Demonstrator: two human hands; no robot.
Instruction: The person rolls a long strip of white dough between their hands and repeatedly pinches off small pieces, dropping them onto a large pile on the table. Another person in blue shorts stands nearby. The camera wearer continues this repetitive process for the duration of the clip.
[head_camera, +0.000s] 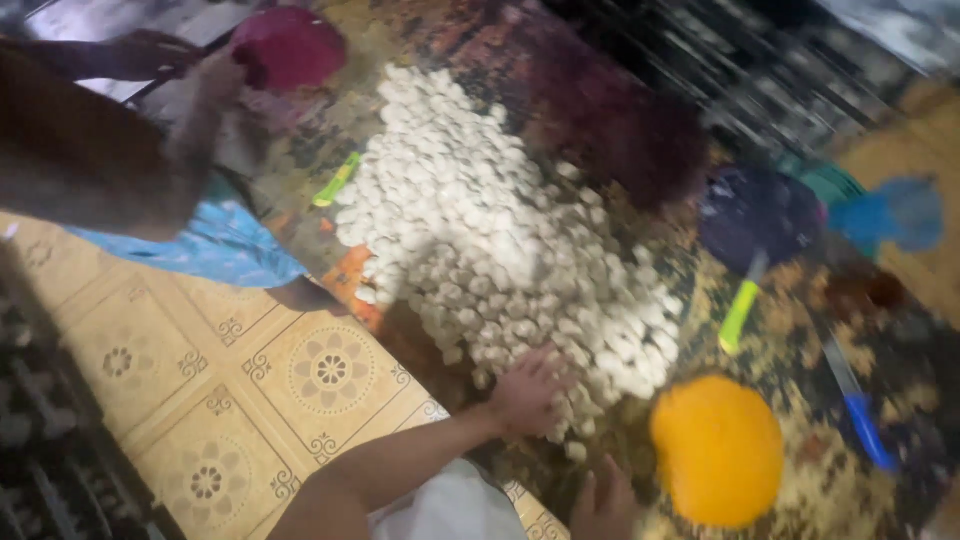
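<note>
1. The left hand (525, 392) lies flat with fingers spread on the near edge of a big heap of small white lumps (500, 230); it grips nothing.
2. The right hand (603, 500) shows only partly at the lower edge of the view, fingers loosely up beside the heap's last lumps, just left of the orange bowl (718, 450). It holds nothing that can be seen.
3. The heap lies on a dark patterned mat (800, 480) spread on the floor, running from the top centre down towards the left hand.
4. The orange bowl sits upside down on the mat, close to the heap's near end.
5. A green-handled knife (742, 305) lies right of the heap; a blue-handled knife (855, 405) lies further right.
6. A dark bowl (760, 212) and a blue scoop (895, 215) are beyond the knives.
7. Another person in blue cloth (215, 245) sits at the far left of the heap.
8. Patterned yellow floor tiles (200, 370) show at the lower left.
9. The view is blurred, so small details stay unclear.
</note>
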